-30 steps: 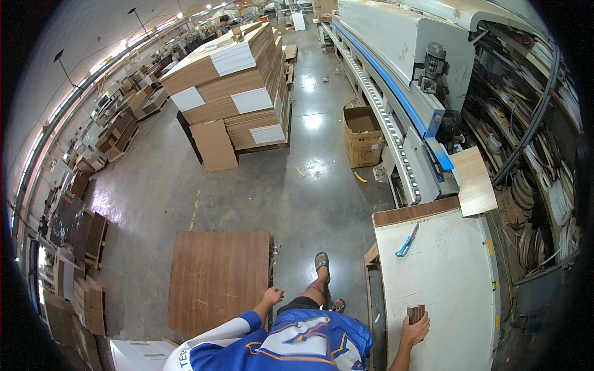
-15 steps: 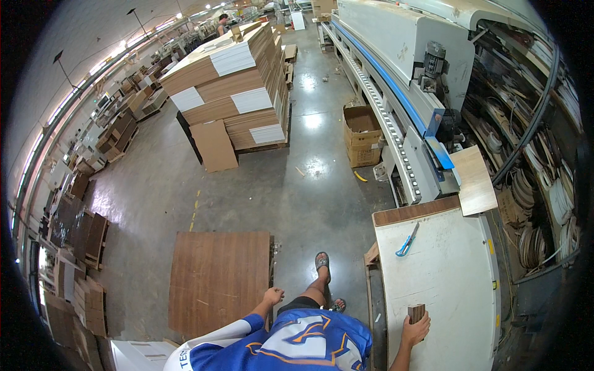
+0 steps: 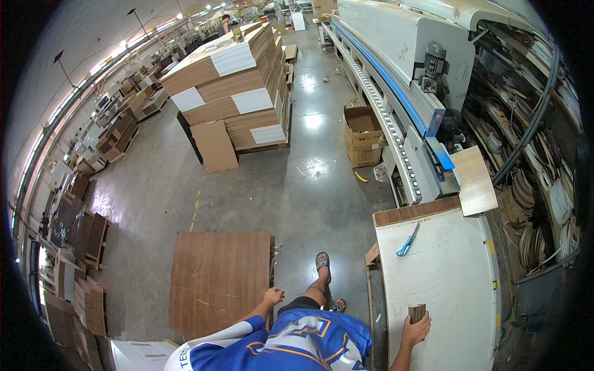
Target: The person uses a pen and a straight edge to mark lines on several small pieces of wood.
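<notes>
On the white worktable [image 3: 445, 266] to my right, my right hand [image 3: 416, 329] is closed around a small stack of brown wood-grain strips [image 3: 417, 311]. The stack's ends show above my fingers, and the hand seems to rest on the tabletop. My left hand [image 3: 274, 296] hangs beside my body, above the edge of a large brown wood-grain panel [image 3: 219, 278]. Its fingers are loosely bent and a little apart, with nothing visible in them. Farther up the worktable lies a blue utility knife [image 3: 406, 242], apart from both hands.
A long machine [image 3: 396, 123] with a blue rail runs ahead of the worktable. A light wood board [image 3: 474, 179] lies at its near end. An opened cardboard box [image 3: 362, 139] stands beside it. Tall stacks of panels [image 3: 241, 86] stand ahead left. Shelves of edging coils [image 3: 532, 191] line the right.
Both hands and the stack of strips stay in place. My shirt has shifted slightly, and the distant person has moved a little.
</notes>
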A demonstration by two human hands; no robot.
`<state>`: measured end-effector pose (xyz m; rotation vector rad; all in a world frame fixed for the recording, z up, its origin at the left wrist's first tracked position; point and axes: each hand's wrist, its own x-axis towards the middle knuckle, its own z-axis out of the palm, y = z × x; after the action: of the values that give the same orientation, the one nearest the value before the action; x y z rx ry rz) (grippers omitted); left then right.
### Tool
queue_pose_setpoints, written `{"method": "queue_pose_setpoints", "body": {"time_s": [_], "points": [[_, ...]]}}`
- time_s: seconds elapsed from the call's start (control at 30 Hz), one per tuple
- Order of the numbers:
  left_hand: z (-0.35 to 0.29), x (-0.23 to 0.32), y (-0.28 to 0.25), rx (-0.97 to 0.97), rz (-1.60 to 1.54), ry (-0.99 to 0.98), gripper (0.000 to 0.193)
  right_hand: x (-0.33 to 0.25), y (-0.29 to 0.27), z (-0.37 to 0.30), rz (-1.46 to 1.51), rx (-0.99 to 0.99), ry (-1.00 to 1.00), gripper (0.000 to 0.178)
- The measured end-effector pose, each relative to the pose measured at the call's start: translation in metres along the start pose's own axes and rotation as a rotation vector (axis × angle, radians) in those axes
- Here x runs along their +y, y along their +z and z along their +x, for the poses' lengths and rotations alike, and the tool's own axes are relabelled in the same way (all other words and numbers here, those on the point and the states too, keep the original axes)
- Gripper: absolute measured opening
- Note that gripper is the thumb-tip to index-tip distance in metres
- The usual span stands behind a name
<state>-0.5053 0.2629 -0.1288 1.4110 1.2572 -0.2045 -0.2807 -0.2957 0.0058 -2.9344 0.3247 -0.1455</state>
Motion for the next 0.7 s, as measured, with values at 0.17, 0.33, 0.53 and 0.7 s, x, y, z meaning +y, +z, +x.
{"method": "queue_pose_setpoints", "body": {"time_s": [0.17,0.33,0.53,0.7], "points": [[-0.0011,0.0007,-0.0015,-0.006,0.048,-0.026,0.033,-0.0007,-0.0016,-0.0008,0.014,-0.003,0.013,0.080],[-0.0029,0.0022,-0.0010,-0.005,-0.013,-0.006,0.031,-0.0002,-0.0023,-0.0016,0.011,-0.023,0.005,0.081],[-0.0040,0.0025,-0.0019,0.004,-0.005,-0.019,0.028,0.0013,-0.0004,-0.0023,0.024,-0.011,-0.012,0.082],[-0.0005,-0.0019,-0.0058,0.006,-0.019,-0.020,0.027,-0.0003,-0.0014,-0.0027,0.020,0.013,-0.015,0.082]]}}
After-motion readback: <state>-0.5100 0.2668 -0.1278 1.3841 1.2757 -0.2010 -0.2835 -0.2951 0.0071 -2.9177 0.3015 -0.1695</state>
